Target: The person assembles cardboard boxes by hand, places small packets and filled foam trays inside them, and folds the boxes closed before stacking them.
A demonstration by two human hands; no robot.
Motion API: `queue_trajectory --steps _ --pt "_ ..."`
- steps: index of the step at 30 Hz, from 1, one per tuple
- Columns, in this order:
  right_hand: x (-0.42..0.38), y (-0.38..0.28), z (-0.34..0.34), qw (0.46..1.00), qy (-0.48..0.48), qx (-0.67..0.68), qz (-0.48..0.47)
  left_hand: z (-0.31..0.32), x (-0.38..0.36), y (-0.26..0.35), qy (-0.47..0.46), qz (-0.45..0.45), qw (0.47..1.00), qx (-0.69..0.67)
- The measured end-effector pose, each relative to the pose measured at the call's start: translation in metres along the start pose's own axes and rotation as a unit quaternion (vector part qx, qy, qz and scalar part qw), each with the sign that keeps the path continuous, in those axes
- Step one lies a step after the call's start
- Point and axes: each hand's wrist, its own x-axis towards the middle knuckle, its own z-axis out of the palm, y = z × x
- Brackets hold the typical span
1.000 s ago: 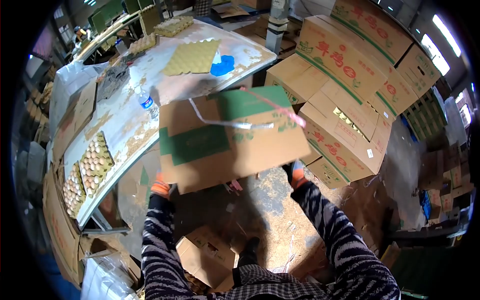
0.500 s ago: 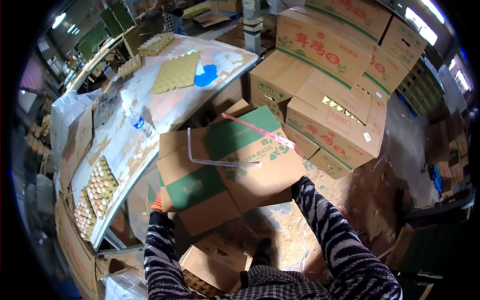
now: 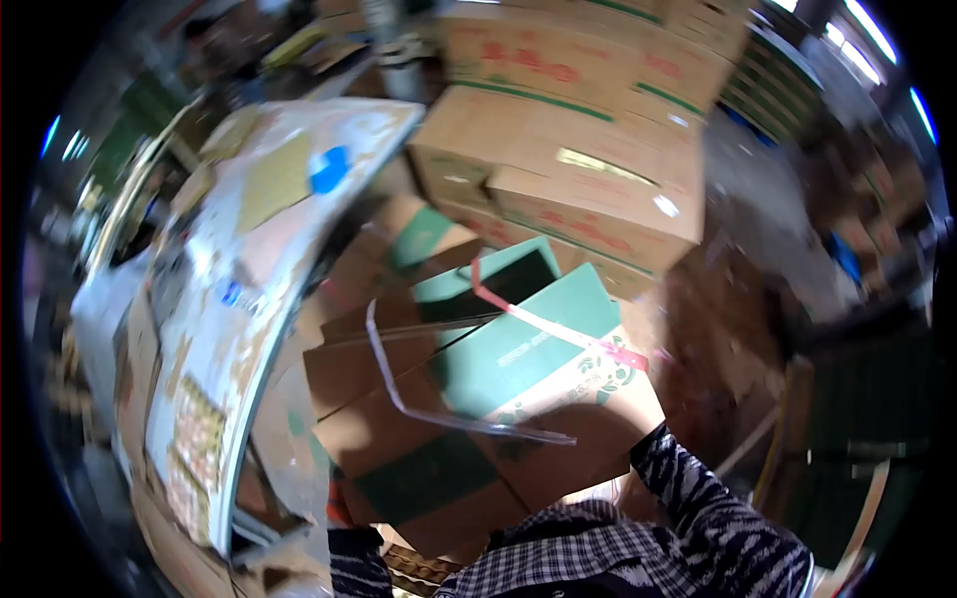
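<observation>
A brown cardboard carton (image 3: 558, 429) with green panels spans the space in front of my body, its near edge tilted towards me. A clear plastic strap (image 3: 399, 399) and a pink strap (image 3: 558, 329) lie loosely over it. At its left edge is my left hand (image 3: 340, 501) in an orange glove, gripping the side, with most of the fingers hidden. My right hand, behind the right corner beyond the striped sleeve (image 3: 688, 478), holds that side; the cardboard covers its fingers. At the far side, a dark gap shows beneath a raised green flap (image 3: 538, 254).
A worn white table (image 3: 329, 234) on the left bears egg trays (image 3: 196, 448), an empty tray (image 3: 277, 184), a blue cloth (image 3: 329, 169) and a bottle (image 3: 237, 295). Stacked printed cartons (image 3: 588, 224) stand ahead. More cardboard (image 3: 349, 269) lies beyond the held carton.
The carton has come lower and closer to my body, and its far flaps have parted. My view has swung right, so the table and stacked cartons sit further left.
</observation>
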Motion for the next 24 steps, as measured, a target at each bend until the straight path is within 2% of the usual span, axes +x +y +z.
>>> queue_trajectory --steps 2,3,4,5,8,12,13,14,21,24 --pt "-0.062 0.0 -0.025 0.998 0.06 0.01 -0.014 -0.013 0.01 -0.015 -0.083 -0.054 0.995 0.003" --pt "-0.095 0.001 -0.037 0.995 0.093 0.011 -0.022 -0.023 0.016 -0.022 -0.119 -0.109 0.987 0.02" --pt "-0.128 0.004 -0.046 0.991 0.129 0.011 -0.031 -0.039 0.022 -0.027 -0.11 -0.198 0.965 -0.129" --pt "-0.163 0.007 -0.055 0.985 0.165 0.013 -0.04 -0.055 0.032 -0.029 -0.077 -0.283 0.918 -0.268" --pt "-0.259 0.024 -0.081 0.957 0.28 0.026 -0.075 0.008 0.07 -0.073 -0.099 -0.326 0.938 -0.055" --pt "-0.389 0.084 -0.098 0.893 0.43 0.06 -0.123 0.106 0.101 -0.185 -0.194 -0.413 0.882 0.119" --pt "-0.404 0.101 -0.098 0.871 0.468 0.064 -0.136 0.132 0.116 -0.217 -0.227 -0.439 0.857 0.145" --pt "-0.332 0.098 -0.06 0.84 0.527 0.063 -0.113 0.16 0.21 -0.239 -0.226 -0.49 0.824 0.171" --pt "-0.403 0.195 -0.033 0.657 0.727 0.136 -0.145 0.283 0.188 -0.441 -0.397 -0.581 0.619 0.349" --pt "-0.435 0.228 -0.025 0.582 0.786 0.141 -0.151 0.299 0.153 -0.508 -0.457 -0.594 0.53 0.397"
